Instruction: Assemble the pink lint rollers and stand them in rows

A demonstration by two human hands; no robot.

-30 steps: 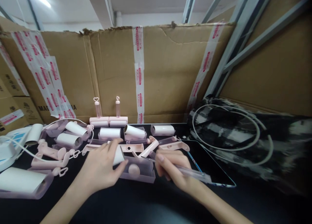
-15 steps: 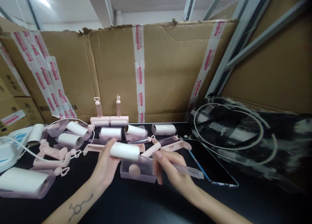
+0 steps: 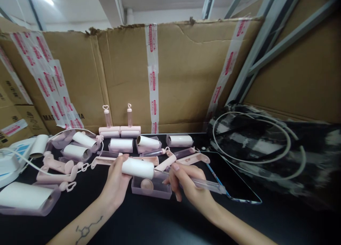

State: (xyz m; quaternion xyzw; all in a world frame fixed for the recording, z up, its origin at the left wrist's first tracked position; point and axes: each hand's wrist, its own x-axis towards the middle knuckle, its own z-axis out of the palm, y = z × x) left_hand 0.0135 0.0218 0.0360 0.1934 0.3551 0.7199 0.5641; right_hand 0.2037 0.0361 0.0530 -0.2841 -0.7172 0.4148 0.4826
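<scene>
My left hand (image 3: 117, 182) is closed around the left end of a white lint roller roll (image 3: 138, 168), which lies nearly level. In my right hand (image 3: 190, 182) is a screwdriver (image 3: 210, 185) with a clear handle and a thin metal shaft. Its shaft points left at the roll's right end; whether the tip touches or enters it I cannot tell. Below the roll sits a translucent lilac case (image 3: 160, 191) with a round pink piece (image 3: 147, 185) inside. Just behind my hands lie a pink roller frame (image 3: 144, 160) and a pink handle part (image 3: 166, 162).
Two assembled pink lint rollers (image 3: 130, 132) stand against the cardboard (image 3: 183, 78). Several white rolls in cases (image 3: 180, 141) line the back, with more at left beside pink frames (image 3: 54, 176). A phone or tablet (image 3: 237, 182) lies right, near a coiled white cable (image 3: 301, 159).
The roll and my left hand have shifted slightly right. My right hand and the screwdriver have also moved a little right. Both grips look the same.
</scene>
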